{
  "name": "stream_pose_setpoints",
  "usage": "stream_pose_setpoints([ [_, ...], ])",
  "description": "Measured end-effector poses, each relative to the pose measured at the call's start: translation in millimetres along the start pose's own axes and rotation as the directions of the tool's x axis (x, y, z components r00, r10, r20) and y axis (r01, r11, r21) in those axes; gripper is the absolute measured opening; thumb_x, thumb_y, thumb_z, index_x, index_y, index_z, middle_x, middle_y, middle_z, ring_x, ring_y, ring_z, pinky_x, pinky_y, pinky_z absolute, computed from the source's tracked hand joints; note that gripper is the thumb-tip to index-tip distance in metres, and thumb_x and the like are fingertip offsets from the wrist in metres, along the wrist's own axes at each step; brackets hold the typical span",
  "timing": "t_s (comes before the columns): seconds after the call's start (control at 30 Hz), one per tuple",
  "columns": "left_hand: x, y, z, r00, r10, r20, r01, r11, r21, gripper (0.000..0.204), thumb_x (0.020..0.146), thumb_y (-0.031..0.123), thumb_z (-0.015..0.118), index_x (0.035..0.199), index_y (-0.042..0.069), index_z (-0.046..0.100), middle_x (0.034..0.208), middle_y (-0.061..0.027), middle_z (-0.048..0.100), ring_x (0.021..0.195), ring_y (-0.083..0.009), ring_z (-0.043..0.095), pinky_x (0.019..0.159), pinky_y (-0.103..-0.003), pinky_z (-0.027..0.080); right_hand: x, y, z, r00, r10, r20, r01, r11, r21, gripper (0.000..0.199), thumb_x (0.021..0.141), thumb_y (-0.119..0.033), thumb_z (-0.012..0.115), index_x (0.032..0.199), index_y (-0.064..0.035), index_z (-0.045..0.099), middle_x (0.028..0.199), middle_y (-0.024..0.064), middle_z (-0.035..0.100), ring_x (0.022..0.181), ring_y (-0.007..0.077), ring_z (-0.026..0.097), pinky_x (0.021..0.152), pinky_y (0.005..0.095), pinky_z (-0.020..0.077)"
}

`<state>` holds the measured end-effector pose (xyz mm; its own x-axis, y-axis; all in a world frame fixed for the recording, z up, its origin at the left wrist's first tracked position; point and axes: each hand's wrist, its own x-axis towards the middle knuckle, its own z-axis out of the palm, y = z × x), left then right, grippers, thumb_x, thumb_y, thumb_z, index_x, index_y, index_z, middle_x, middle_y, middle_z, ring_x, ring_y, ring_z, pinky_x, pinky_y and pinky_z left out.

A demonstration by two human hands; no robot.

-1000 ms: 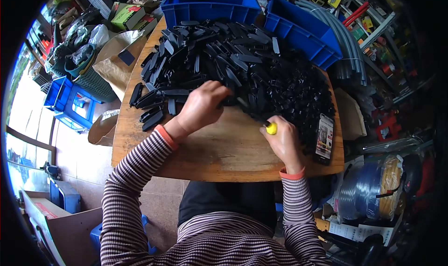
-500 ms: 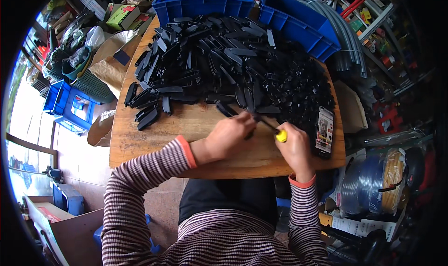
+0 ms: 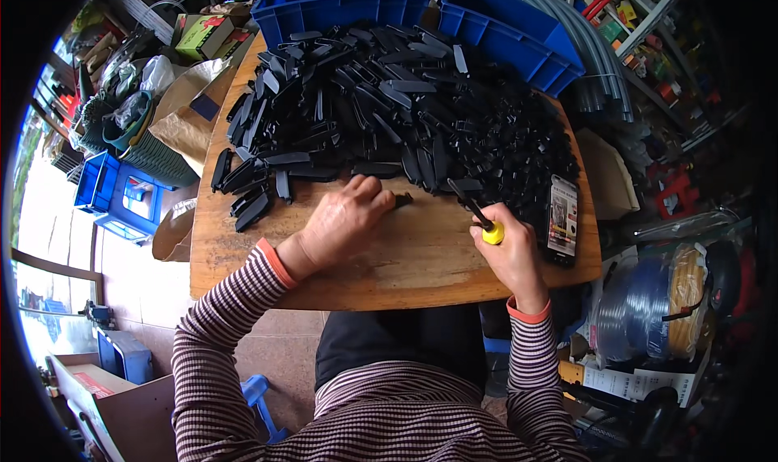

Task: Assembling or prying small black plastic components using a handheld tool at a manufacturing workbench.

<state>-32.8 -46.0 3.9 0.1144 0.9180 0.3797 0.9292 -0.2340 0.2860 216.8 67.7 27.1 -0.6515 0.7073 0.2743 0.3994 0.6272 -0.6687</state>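
Yellow-handled, the tool (image 3: 493, 233) is clamped in the right hand (image 3: 514, 253) above the table (image 3: 405, 271). In the left hand (image 3: 344, 221), a black part (image 3: 403, 200), partly hidden, seems to be pinched. Behind, the pile (image 3: 381, 97) is bordered by blue bins (image 3: 344, 14).

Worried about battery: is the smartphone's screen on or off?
On: the smartphone on the wooden table shows a bright, coloured image.

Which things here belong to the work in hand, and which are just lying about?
Apparently work:
yellow-handled tool, in the right hand
dark piece, in the left hand
heaped black parts

Apparently lying about:
phone
green box
grey tubing
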Motion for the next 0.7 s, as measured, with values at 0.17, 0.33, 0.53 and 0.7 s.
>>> stream_pose_setpoints([
  [0.17, 0.8, 15.0, 10.7, 0.995, -0.043, -0.094, 0.028, 0.988, -0.154, 0.024, 0.071, 0.004, 0.067, 0.094, 0.004, 0.059, 0.085, -0.0101, 0.060, 0.082, -0.0293, 0.061, 0.067, -0.038, 0.053, 10.1, -2.9, 3.7, 0.995, -0.088, -0.046, 0.090, 0.995, 0.040, 0.018, 0.083, -0.008, 0.074, 0.089, -0.0011, 0.059, 0.064, 0.0123, 0.061, 0.057, 0.0241, 0.064, 0.053, 0.0302, 0.0471],
  [0.33, 20.1, -4.5, 13.7, 0.972, -0.216, -0.096, 0.185, 0.948, -0.258, 0.023, 0.071, 0.003, 0.067, 0.093, 0.004, 0.059, 0.080, -0.0110, 0.059, 0.076, -0.0295, 0.062, 0.064, -0.037, 0.053, 19.5, -8.9, 10.9, 0.987, -0.125, -0.105, 0.127, 0.992, 0.015, 0.020, 0.082, -0.011, 0.077, 0.087, -0.0011, 0.061, 0.060, 0.0111, 0.059, 0.052, 0.0180, 0.060, 0.051, 0.0279, 0.0454],
  [0.53, 10.5, -25.2, -0.8, 0.898, -0.431, -0.083, 0.376, 0.853, -0.362, 0.026, 0.072, 0.002, 0.067, 0.097, 0.004, 0.061, 0.079, -0.0116, 0.060, 0.074, -0.0289, 0.065, 0.061, -0.036, 0.053, 15.8, -2.5, 11.8, 0.992, -0.090, -0.085, 0.093, 0.995, 0.035, 0.021, 0.081, -0.010, 0.078, 0.088, -0.0008, 0.061, 0.062, 0.0104, 0.060, 0.053, 0.0156, 0.057, 0.053, 0.0271, 0.0453],
  [0.7, -2.8, 2.5, -5.0, 0.997, -0.079, -0.020, 0.080, 0.992, 0.096, 0.025, 0.076, 0.005, 0.066, 0.101, 0.007, 0.062, 0.084, -0.0117, 0.060, 0.073, -0.0295, 0.066, 0.062, -0.037, 0.054, 17.6, -8.7, 9.1, 0.997, -0.029, -0.076, 0.034, 0.997, 0.068, 0.022, 0.081, -0.010, 0.078, 0.089, 0.0001, 0.060, 0.067, 0.0103, 0.062, 0.056, 0.0150, 0.058, 0.055, 0.0263, 0.0464],
])
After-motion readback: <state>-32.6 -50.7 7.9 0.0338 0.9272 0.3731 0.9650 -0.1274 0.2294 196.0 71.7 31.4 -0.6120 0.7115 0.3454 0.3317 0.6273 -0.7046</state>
